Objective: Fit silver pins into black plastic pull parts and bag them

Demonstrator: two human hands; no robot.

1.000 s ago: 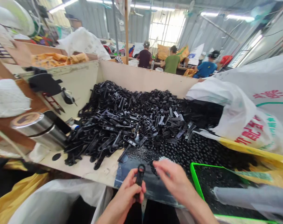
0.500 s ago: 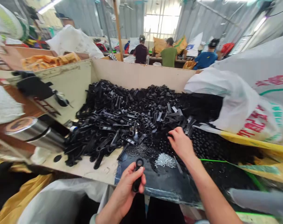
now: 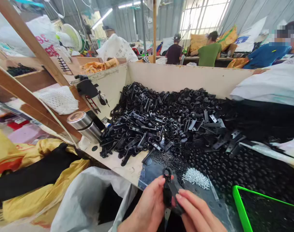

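Note:
My left hand (image 3: 149, 201) is closed around a black plastic part with a ring (image 3: 166, 174) at its upper end. Against that part, the fingers of my right hand (image 3: 197, 207) press a long flat black piece (image 3: 174, 193); my fingers partly cover both. Just beyond my hands lies a small heap of silver pins (image 3: 196, 178), with a thin metal rod (image 3: 213, 188) beside it. Tiny dark pieces (image 3: 167, 158) are spread farther left. Behind these rises a large pile of black ringed parts (image 3: 142, 129), and many round black pieces (image 3: 207, 164) lie to the right.
A steel flask (image 3: 85, 125) stands at the bench's left, near scissors (image 3: 93, 103) hanging on the side board. A green-edged tray (image 3: 241, 206) sits at right. An open white sack (image 3: 88, 196) is at lower left. Several people (image 3: 208, 51) sit beyond the back board.
My right hand has come from the pile back to my left hand with a flat black piece, now held against the ringed part. The view has turned right-to-left, showing more of the left side.

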